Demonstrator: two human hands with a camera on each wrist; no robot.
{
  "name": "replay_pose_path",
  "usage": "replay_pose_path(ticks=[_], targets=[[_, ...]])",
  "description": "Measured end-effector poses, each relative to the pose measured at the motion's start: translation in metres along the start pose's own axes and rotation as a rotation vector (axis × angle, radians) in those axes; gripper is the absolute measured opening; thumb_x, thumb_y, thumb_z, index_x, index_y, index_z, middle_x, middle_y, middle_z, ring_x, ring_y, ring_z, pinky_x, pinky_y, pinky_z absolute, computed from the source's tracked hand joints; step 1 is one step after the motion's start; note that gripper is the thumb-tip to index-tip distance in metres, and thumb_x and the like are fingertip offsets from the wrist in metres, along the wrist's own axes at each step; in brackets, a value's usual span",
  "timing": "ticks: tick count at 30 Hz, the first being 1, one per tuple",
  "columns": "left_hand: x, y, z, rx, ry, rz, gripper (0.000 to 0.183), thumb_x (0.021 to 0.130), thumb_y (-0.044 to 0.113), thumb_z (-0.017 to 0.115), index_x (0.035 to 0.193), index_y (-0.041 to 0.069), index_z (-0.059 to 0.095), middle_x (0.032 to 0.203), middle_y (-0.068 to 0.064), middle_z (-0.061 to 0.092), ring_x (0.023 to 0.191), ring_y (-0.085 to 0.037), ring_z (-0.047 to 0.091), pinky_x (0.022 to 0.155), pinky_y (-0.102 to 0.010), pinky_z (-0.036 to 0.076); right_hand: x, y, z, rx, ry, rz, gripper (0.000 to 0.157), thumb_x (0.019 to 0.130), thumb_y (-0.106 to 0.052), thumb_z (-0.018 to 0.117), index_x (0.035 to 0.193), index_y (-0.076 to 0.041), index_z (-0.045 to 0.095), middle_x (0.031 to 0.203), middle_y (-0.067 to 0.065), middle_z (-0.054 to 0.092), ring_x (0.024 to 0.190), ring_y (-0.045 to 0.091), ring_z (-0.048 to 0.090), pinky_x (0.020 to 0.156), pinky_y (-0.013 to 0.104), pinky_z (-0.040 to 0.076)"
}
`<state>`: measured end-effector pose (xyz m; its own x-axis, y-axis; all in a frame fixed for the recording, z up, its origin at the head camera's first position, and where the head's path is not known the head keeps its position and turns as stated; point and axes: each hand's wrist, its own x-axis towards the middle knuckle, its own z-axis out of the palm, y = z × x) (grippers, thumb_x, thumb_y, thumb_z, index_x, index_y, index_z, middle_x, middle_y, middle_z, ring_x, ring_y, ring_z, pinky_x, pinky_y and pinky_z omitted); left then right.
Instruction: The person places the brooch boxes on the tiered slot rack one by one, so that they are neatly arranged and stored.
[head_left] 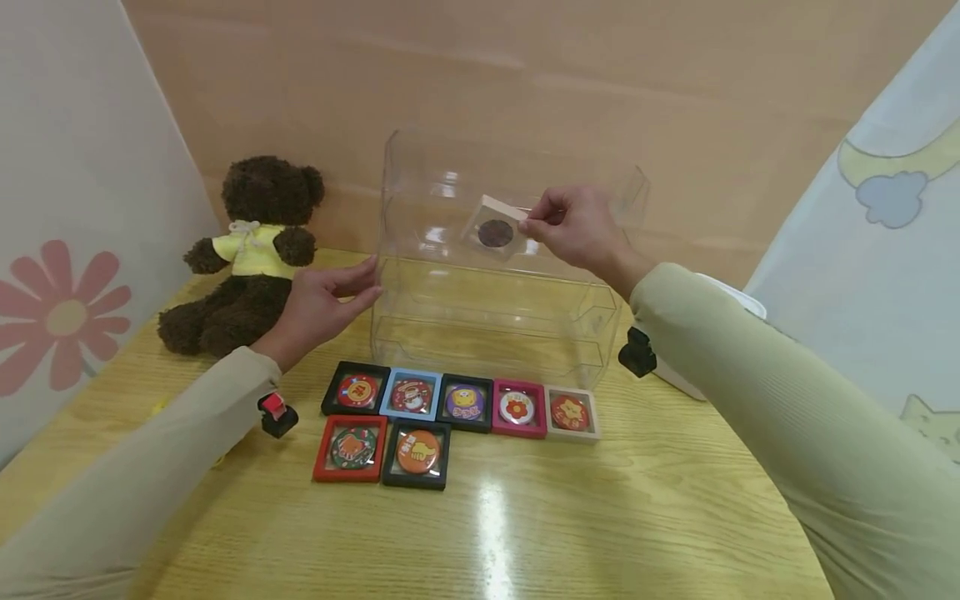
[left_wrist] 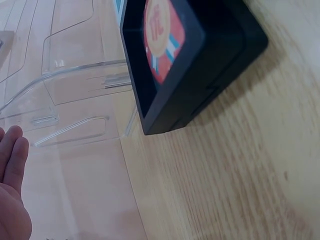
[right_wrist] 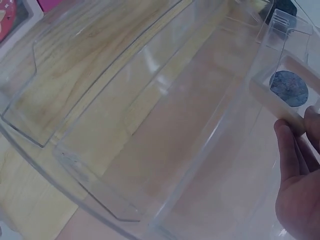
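Observation:
My right hand (head_left: 577, 229) pinches a corner of a cream-edged display frame (head_left: 496, 233), tilted in front of the upper tiers of a clear plastic display rack (head_left: 487, 350). A dark round disc shows through this frame in the right wrist view. At the rack's left side is my left hand (head_left: 318, 300), fingers fairly straight and fingertips right at the side edge. In front of the rack, several framed badges lie in two rows. The back row runs from a black frame (head_left: 356, 389) to a cream frame (head_left: 572, 413); a red frame (head_left: 350, 448) and another black frame (head_left: 416, 452) lie before it.
A brown teddy bear (head_left: 262, 258) in a yellow top sits at the back left. A white object (head_left: 731, 293) stands at the right, partly behind my right sleeve. Something yellow (head_left: 219, 460) shows beside my left forearm. A peach backdrop (head_left: 525, 75) hangs behind the wooden table (head_left: 600, 517).

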<state>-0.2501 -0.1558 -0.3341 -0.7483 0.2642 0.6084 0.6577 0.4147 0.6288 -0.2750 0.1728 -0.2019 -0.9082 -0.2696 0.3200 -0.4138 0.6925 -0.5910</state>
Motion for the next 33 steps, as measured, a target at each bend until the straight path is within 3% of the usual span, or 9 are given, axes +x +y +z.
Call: replay_pose_path(ticks=[4,9,17,28,33], targets=[[-0.002,0.000,-0.002,0.027,0.006,-0.014,0.041,0.088,0.010,0.069,0.127,0.006,0.060,0.109,-0.009,0.066,0.093,-0.019,0.066,0.075,-0.031,0.053,0.006,-0.007,0.005,-0.063,-0.033,-0.039,0.015,0.087,-0.015,0.072,0.079,-0.002,0.067,0.079,0.008,0.068,0.070,0.019,0.063,0.063,0.025,0.047],[-0.004,-0.001,-0.003,0.041,0.005,-0.023,0.041,0.089,0.011,0.069,0.128,0.007,0.059,0.109,-0.009,0.067,0.093,-0.019,0.067,0.075,-0.032,0.053,0.013,-0.017,0.013,-0.043,-0.056,-0.065,0.014,0.086,-0.010,0.072,0.079,0.000,0.067,0.077,0.011,0.068,0.068,0.021,0.063,0.059,0.024,0.047],[-0.006,0.000,-0.003,0.007,0.014,-0.014,0.042,0.087,0.007,0.070,0.127,0.004,0.059,0.109,-0.010,0.066,0.092,-0.021,0.067,0.073,-0.016,0.050,0.020,-0.029,0.024,-0.066,-0.084,-0.054,0.013,0.086,-0.010,0.072,0.080,0.001,0.067,0.077,0.010,0.067,0.066,0.018,0.059,0.059,0.025,0.047],[-0.005,0.002,0.001,0.030,0.024,0.023,0.040,0.087,0.008,0.070,0.126,0.003,0.060,0.108,-0.009,0.067,0.090,-0.018,0.067,0.071,-0.035,0.054,0.028,-0.032,0.026,-0.114,-0.104,-0.078,0.014,0.087,-0.013,0.072,0.082,0.000,0.068,0.078,0.009,0.066,0.069,0.018,0.057,0.063,0.027,0.045],[-0.003,0.004,0.002,0.028,0.023,0.026,0.040,0.087,0.008,0.070,0.126,0.004,0.061,0.107,-0.009,0.067,0.090,-0.018,0.067,0.071,-0.030,0.054,0.029,-0.035,0.026,-0.106,-0.108,-0.091,0.012,0.088,-0.011,0.070,0.086,0.001,0.070,0.081,0.010,0.068,0.071,0.018,0.060,0.066,0.026,0.046]])
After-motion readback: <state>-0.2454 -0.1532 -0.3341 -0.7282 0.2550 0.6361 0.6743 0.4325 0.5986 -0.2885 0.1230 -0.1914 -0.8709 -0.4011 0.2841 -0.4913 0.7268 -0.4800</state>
